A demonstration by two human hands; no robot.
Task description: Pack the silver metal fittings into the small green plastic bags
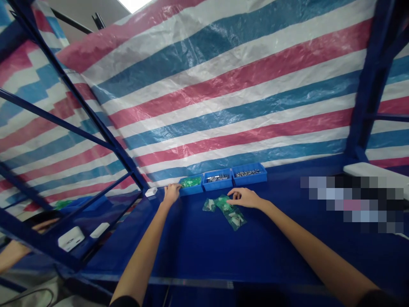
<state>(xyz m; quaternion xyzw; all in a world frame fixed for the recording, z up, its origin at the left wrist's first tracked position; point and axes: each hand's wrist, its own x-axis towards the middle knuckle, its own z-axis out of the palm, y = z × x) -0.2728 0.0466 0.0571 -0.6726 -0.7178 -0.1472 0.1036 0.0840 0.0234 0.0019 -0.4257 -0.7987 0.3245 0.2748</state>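
Note:
My left hand (171, 194) is at the left end of a blue bin (191, 191) that holds green plastic bags (191, 181). Its fingers are bunched at the bin's edge, and what they pinch, if anything, is too small to make out. My right hand (246, 198) hovers low over the table with curled fingers, its fingertips on a small green plastic bag (224, 204). Against that one lie two more bags, a left one (209, 205) and a front one (235, 219), with pale small pieces inside.
Two more blue bins, the middle one (217, 184) and the right one (249, 175), hold small metal parts. A white box (151, 192) sits by the blue frame post (128, 160). Beyond the frame at left, another person's hand (44, 224) shows near a white device (70, 238). Striped sheeting (223, 106) hangs behind.

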